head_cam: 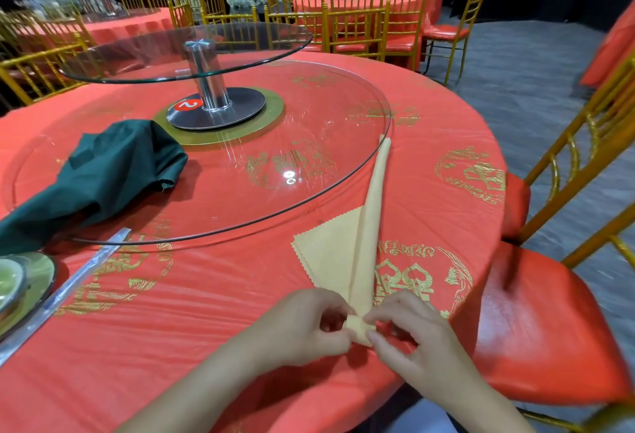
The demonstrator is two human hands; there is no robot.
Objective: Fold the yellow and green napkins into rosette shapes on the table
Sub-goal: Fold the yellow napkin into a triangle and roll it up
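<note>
Left hand point(309, 326) and right hand point(409, 333) bare, forearms point(213, 377) unsleeved.

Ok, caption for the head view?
Left hand and right hand pinch the near tip of the yellow napkin; the green napkin lies crumpled aside.

A red cloth printed in gold point(206, 336) is spread beneath a large round clear glass turntable point(381, 130). At its centre a shiny metal post point(208, 78) is set on a dark round base point(244, 102) ringed in gold, and a smaller glass disc point(268, 37) is carried on top. A long clear-wrapped packet point(68, 291) is laid just beside a round glossy plate point(44, 274) at the left edge. A gold-framed chair with a red seat point(549, 329) is drawn up at the right.
</note>
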